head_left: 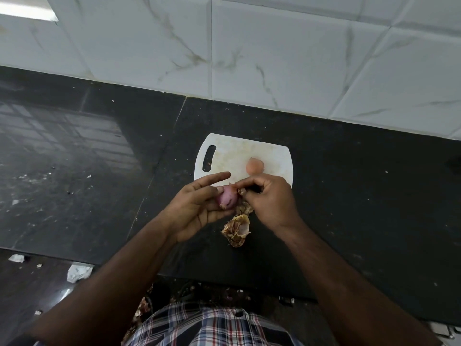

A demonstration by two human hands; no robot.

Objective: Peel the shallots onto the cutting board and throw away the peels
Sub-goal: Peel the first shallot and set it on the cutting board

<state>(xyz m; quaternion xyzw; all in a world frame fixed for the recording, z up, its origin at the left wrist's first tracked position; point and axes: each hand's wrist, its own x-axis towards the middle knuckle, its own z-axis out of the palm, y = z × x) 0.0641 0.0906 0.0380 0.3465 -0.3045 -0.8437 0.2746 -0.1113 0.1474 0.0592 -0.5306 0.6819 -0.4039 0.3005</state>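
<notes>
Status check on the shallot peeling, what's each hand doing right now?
Left hand holds purple shallot. Right hand pinches its skin. One unpeeled shallot on cutting board. Peel pile on counter, not binned.

Cutting board [232, 156] on counter [99, 171], wall [249, 46] behind. One shallot [254, 166] on board. Peel pile [236, 229] on counter, before board.

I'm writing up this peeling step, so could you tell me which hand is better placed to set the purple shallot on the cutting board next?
Probably the left hand: it already holds the purple shallot beside the cutting board. The right hand is pinching peel at its tip.
</notes>
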